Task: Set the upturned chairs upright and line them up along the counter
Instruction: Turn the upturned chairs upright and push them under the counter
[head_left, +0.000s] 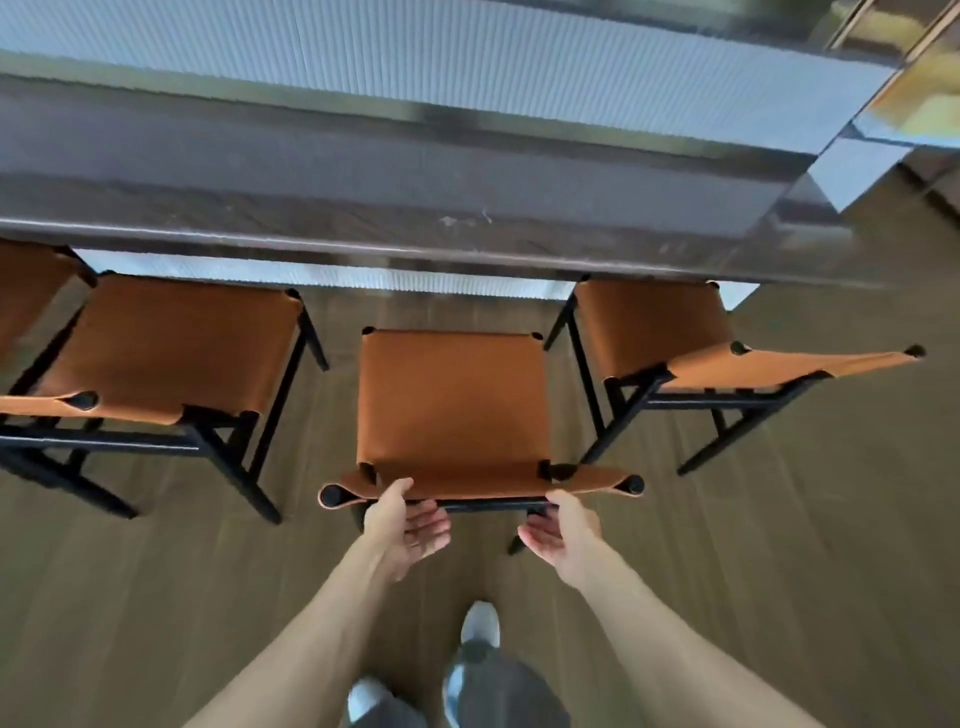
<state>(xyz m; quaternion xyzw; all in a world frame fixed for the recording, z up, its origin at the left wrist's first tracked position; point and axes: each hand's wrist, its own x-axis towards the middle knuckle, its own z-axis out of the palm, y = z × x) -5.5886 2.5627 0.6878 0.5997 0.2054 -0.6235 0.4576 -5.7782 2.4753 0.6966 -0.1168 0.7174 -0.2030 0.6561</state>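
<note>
Upright chairs with tan leather seats and black frames stand along the dark counter (363, 208). The middle chair (452, 400) sits a little farther back from the counter than the left chair (166, 348) and the right chair (649, 322). My left hand (410, 530) and my right hand (563, 535) are at the middle chair's backrest (483, 483). Each thumb lies on its top edge. The palms face up and the fingers are spread, not wrapped around the rail.
A further chair (26, 280) shows partly at the far left edge. The counter's ribbed metal front (415, 280) runs behind the chairs. Wooden floor (779, 545) stretches around me, and my shoes (480, 623) are just behind the middle chair.
</note>
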